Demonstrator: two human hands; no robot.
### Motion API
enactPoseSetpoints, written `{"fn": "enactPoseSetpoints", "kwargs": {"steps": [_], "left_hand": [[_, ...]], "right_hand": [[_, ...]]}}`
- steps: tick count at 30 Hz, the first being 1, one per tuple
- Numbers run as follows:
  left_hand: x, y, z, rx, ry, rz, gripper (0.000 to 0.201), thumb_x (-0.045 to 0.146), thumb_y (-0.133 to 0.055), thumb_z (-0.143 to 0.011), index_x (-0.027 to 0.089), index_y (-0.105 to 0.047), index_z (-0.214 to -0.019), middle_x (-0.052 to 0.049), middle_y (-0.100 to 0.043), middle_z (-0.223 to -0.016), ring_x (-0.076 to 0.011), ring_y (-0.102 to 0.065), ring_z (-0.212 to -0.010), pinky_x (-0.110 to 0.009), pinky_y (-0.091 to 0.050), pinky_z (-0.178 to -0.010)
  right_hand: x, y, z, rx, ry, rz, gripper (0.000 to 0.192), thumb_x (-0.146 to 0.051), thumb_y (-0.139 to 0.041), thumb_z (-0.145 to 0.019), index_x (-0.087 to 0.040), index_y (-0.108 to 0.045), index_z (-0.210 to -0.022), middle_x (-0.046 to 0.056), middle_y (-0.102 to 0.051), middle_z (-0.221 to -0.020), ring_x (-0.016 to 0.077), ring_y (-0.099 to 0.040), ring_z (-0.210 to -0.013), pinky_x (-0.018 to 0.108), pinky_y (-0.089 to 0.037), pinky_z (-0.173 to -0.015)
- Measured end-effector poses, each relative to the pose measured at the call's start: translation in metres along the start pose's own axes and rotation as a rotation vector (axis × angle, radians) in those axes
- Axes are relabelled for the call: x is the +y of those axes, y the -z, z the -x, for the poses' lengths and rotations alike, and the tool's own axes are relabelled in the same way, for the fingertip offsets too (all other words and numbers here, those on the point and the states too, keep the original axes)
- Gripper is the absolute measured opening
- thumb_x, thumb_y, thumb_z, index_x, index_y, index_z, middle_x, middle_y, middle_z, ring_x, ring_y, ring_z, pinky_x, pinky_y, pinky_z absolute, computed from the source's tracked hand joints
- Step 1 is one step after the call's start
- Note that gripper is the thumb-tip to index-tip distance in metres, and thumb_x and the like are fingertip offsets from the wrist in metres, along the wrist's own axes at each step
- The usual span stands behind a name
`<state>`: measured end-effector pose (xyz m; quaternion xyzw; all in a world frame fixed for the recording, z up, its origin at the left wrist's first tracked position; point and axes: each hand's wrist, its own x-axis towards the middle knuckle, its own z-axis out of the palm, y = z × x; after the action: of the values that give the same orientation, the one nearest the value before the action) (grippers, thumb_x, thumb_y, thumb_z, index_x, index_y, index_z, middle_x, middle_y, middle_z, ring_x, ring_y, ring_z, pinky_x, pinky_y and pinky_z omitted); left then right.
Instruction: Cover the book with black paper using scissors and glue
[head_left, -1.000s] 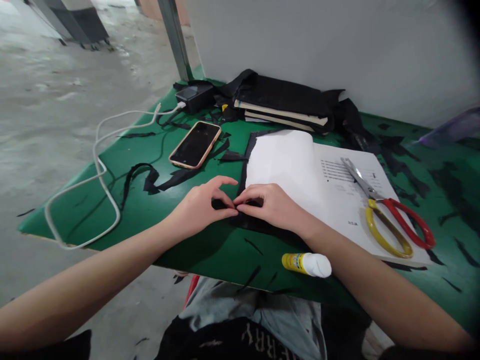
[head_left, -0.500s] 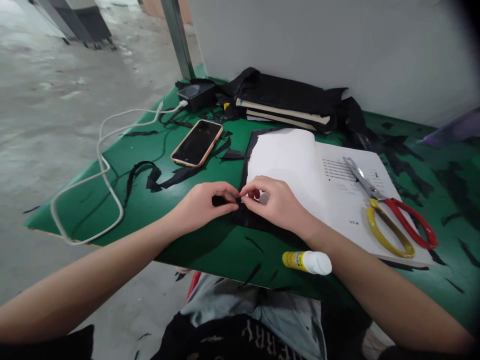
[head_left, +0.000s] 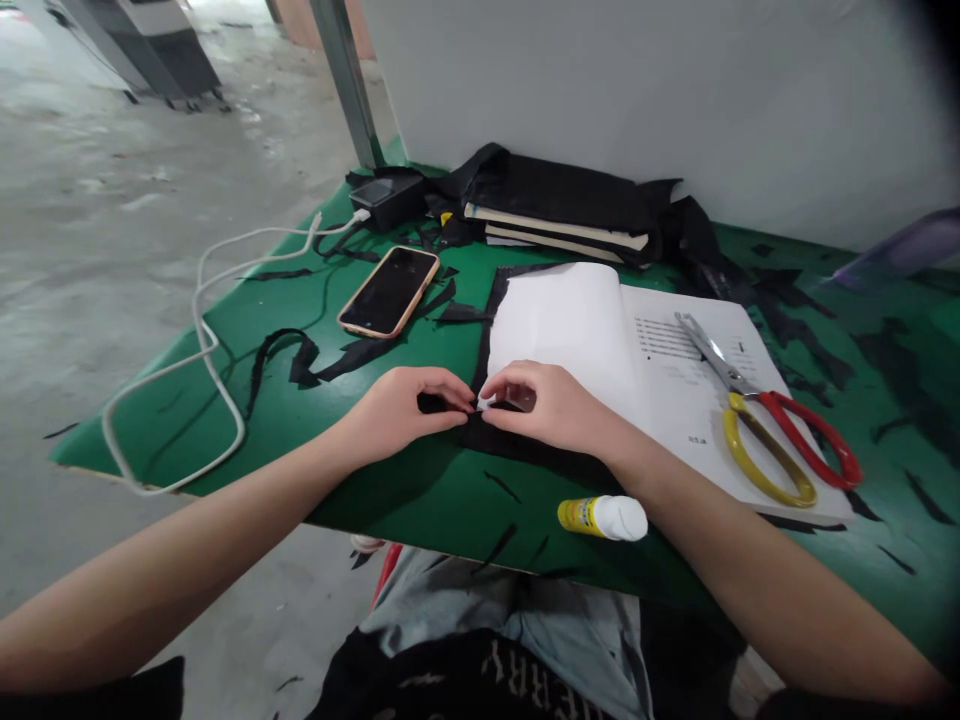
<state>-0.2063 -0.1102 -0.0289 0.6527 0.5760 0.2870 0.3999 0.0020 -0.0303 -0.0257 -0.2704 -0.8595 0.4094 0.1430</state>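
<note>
Head view: your two hands meet over a small black scrap at the near left corner of the open book.

Your left hand point(head_left: 397, 408) and right hand point(head_left: 544, 405) come together fingertip to fingertip, both pinched on the black scrap point(head_left: 433, 403), which lies low over the green table point(head_left: 225, 400); your fingers hide most of it, so you cannot make out its shape or whether it joins the black sheet point(head_left: 525, 445) under the open book point(head_left: 637, 370). Scissors point(head_left: 765, 420) rest on the book's right page. A glue stick point(head_left: 602, 517) lies near the table's near edge, by your right wrist. A phone point(head_left: 388, 291) sits farther left, with a white cable point(head_left: 202, 350) looping beyond it.
</note>
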Motion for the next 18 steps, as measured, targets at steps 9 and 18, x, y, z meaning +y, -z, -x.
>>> {"fn": "enactPoseSetpoints", "kwargs": {"steps": [9,18], "left_hand": [[0.003,0.003,0.002,-0.002,-0.009,-0.031,0.027,0.033,-0.071,-0.075,0.020,-0.066,-0.098,0.000,-0.072,-0.088,-0.0153,-0.067,-0.081,-0.028,-0.052,-0.080],[0.004,0.013,0.002,-0.133,-0.062,-0.076,0.019,0.034,-0.063,-0.081,0.024,-0.069,-0.096,0.001,-0.073,-0.090,-0.0158,-0.067,-0.085,-0.027,-0.051,-0.080]], "right_hand": [[-0.002,-0.001,0.000,-0.069,0.139,-0.031,0.006,-0.020,-0.065,-0.077,-0.022,-0.069,-0.081,0.001,-0.064,-0.092,0.0127,-0.058,-0.083,0.028,-0.045,-0.076],[-0.004,-0.001,0.000,-0.087,0.304,0.176,0.004,-0.024,-0.064,-0.081,-0.023,-0.068,-0.079,-0.001,-0.065,-0.091,0.0135,-0.058,-0.086,0.035,-0.035,-0.090]]}}
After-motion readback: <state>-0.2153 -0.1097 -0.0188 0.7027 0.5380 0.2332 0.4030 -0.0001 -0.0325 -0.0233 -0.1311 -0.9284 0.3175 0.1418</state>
